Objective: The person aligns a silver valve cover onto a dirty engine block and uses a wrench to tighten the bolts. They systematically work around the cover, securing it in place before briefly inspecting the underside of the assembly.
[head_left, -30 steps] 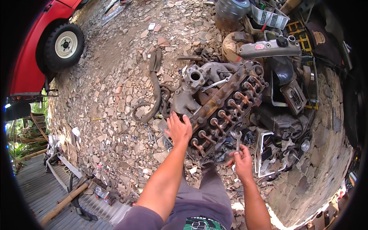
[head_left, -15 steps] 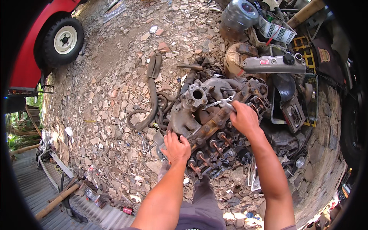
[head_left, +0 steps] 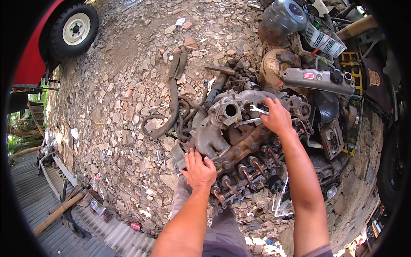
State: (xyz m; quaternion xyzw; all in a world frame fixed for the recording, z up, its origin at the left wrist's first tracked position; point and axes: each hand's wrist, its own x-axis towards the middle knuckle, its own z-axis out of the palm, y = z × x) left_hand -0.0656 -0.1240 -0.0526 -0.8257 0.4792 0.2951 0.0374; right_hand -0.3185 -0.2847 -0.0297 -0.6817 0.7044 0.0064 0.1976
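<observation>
An engine cylinder head with a rusty side [head_left: 250, 143] stands in front of me, its valve rockers and springs [head_left: 244, 169] along the near side. A grey manifold [head_left: 212, 139] with a round flanged opening is attached on the far side. My left hand [head_left: 199, 170] lies with fingers stretched on the near left end of the manifold. My right hand [head_left: 276, 116] is closed around an open-end wrench [head_left: 258, 109], its jaw pointing left above the manifold. Just below it a second shiny metal tool [head_left: 249, 121] lies by the manifold, partly hidden by my hand.
A dark hose [head_left: 173, 103] curls on ground strewn with broken tile. At right are a grey valve cover [head_left: 317, 80], a large plastic bottle [head_left: 280, 21], a white basket [head_left: 323, 39] and a yellow crate [head_left: 352, 128]. A red vehicle's wheel [head_left: 75, 30] is at upper left.
My right hand has lifted and turned, and the wrench jaw now stands above the manifold. My left hand stays on the manifold. The whole view has shifted slightly.
</observation>
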